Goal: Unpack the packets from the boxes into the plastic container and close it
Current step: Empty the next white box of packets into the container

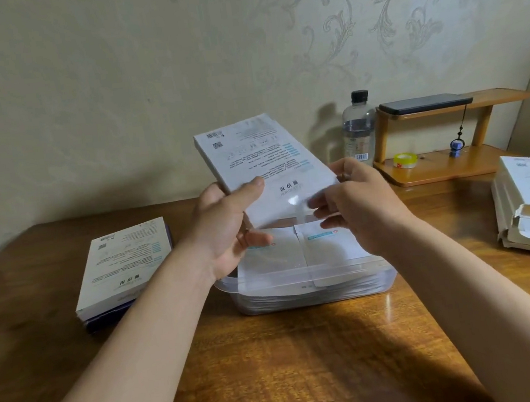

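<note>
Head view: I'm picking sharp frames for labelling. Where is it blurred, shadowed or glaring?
Head view: motion blur smears the box end at the right hand; the left hand is sharp. Head view: the forearms shadow the table, with a bright patch between them; the bottle shadows the wall.

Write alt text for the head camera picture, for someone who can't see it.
A person's left hand grips a white box tilted above a clear plastic container holding white packets, while the right hand pinches the box's near end. A second white box lies on the wooden table to the left.
</note>
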A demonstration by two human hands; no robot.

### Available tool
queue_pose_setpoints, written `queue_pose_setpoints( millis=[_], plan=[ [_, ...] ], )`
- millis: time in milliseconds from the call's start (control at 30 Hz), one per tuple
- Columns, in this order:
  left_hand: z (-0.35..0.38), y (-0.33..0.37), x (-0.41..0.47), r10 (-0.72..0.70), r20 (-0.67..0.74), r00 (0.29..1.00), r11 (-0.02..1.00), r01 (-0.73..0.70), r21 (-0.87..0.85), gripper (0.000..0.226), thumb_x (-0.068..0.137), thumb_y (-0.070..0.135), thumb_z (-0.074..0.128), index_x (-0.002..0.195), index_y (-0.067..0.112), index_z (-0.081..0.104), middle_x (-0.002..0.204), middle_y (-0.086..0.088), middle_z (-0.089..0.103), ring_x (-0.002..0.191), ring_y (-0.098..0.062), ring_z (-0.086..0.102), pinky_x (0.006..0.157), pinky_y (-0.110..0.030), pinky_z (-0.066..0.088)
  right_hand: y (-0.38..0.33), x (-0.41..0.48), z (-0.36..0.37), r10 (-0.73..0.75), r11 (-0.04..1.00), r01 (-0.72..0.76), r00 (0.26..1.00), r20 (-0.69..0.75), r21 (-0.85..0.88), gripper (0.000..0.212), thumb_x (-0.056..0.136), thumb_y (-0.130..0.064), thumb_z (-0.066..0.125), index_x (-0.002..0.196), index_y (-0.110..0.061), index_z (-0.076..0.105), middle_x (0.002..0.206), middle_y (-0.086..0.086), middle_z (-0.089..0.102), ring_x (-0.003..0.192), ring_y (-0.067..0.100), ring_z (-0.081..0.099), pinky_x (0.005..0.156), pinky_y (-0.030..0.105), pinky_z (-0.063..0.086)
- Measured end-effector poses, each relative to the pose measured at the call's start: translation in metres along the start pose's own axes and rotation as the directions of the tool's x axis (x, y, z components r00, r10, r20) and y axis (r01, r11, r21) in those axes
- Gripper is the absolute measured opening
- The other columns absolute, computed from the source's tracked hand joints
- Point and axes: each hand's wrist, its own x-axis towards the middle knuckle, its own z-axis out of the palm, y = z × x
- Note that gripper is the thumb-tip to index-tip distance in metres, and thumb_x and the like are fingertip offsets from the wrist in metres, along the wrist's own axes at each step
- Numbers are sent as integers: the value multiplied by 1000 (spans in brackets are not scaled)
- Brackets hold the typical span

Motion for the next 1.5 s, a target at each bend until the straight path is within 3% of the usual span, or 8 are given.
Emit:
queue_pose_setpoints(
  millis=[200, 367, 567, 833, 933, 1200, 1367, 1500],
  plan=[
    [-3, 0, 3, -24, -1, 1000, 998, 23, -56, 37, 97, 20, 66, 133, 11, 60, 113, -9, 76, 77, -18, 76, 37, -21, 50, -3, -2, 0, -26, 1000, 26, 1000, 5, -13, 32, 88, 2, 38, 101, -10, 65, 79, 10, 73, 71, 25, 64, 67, 39, 53],
    [-1, 0, 1, -34, -14, 999, 999, 34, -23, 24, 98, 22, 65, 121, 15, 64, 93, -2, 79, 65, -13, 74, 33, -18, 43, 2, 0, 0, -47, 998, 47, 999, 9, -47, 20, 97, -30, 62, 107, -13, 63, 91, 8, 74, 75, 23, 69, 65, 34, 55],
    [-5, 3, 7, -97, -31, 995, 994, 95, -46, 30, 98, 35, 62, 122, 16, 67, 100, -5, 73, 66, -11, 62, 30, -14, 24, 7, 1, -3, -119, 992, 121, 987, 104, -18, 35, 89, 0, 68, 121, -14, 62, 101, 3, 74, 94, 22, 71, 75, 34, 57],
    [-11, 7, 11, -202, 37, 979, 962, 205, -180, 20, 98, 36, 61, 107, 19, 66, 89, -2, 68, 53, -4, 58, 27, -8, 26, 8, -3, 3, -386, 817, 313, 921, -55, -484, 28, 86, -27, 77, 109, -22, 62, 88, -11, 68, 79, 4, 63, 69, 21, 52],
    [-12, 10, 9, -226, 44, 973, 947, 230, -226, 21, 99, 30, 61, 108, 12, 68, 85, -4, 72, 53, -7, 65, 30, -8, 35, 8, -6, 6, -453, 734, 341, 890, -48, -588, 25, 86, -28, 76, 106, -21, 63, 90, -8, 67, 83, 10, 61, 74, 31, 55],
    [-7, 11, 3, -211, 3, 978, 948, 205, -242, 17, 98, 22, 64, 100, 5, 68, 70, -9, 74, 61, -18, 74, 42, -18, 54, 4, -6, 5, -393, 867, 323, 912, -120, -380, 15, 94, -29, 56, 91, -25, 70, 83, -12, 71, 86, 5, 65, 83, 38, 57],
    [-11, 9, 9, -244, -59, 968, 939, 221, -262, 21, 91, 21, 73, 104, 6, 67, 100, -9, 61, 57, -14, 69, 40, -19, 53, 7, -2, 2, -390, 877, 311, 906, -164, -366, 30, 94, -25, 42, 88, -14, 69, 74, -1, 68, 72, 16, 62, 66, 38, 52],
    [-15, 8, 14, -267, -45, 963, 919, 240, -312, 26, 90, 20, 75, 108, 6, 64, 114, -9, 47, 58, -12, 64, 40, -18, 53, 9, 4, 0, -350, 920, 275, 898, -267, -280, 7, 96, -30, 56, 95, -25, 61, 88, -2, 70, 86, 19, 68, 82, 48, 56]
  ],
)
